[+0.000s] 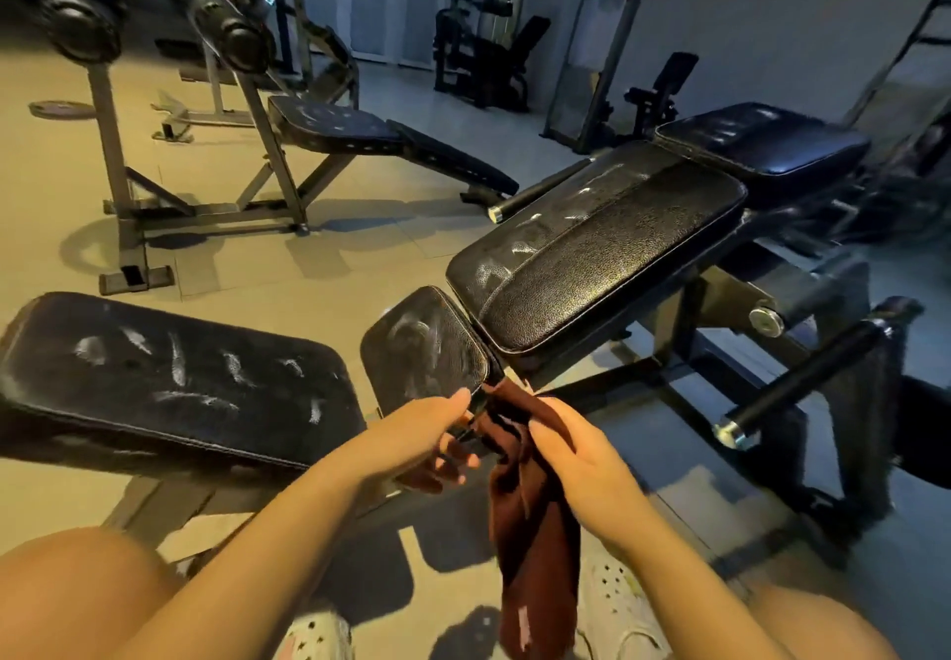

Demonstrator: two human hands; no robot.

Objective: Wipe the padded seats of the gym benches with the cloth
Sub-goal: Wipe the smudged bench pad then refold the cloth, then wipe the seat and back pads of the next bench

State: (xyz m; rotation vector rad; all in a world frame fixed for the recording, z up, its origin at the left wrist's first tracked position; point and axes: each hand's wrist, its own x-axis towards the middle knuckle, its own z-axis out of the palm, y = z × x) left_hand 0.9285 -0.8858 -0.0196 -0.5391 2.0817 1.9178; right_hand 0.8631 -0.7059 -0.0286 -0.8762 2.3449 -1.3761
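Both hands meet low in the middle of the view, holding a dark brown cloth [530, 515] between them. The left hand [417, 446] curls its fingers round the cloth's upper corner, thumb stretched forward. The right hand [576, 446] pinches the cloth's top edge, and the rest of the cloth hangs straight down below that hand toward the floor [257, 258], its lower end loose between two white shoes [617, 603].

Just beyond the left hand's thumb lies the near edge of a small seat pad [422, 345], smeared with whitish marks; whether the thumb touches it cannot be told. Past that pad, farther from both hands, a long back pad [607, 252] slopes up and away, dusty streaks along its left half. Left of the left hand a wide flat pad [170, 376] carries many white streaks, its near edge level with the left forearm.

To the right of the right hand a black bar with a metal end cap [803, 381] juts out, with open floor between it and the hand. Bare floor also lies far beyond the left hand, before another bench [360, 134].
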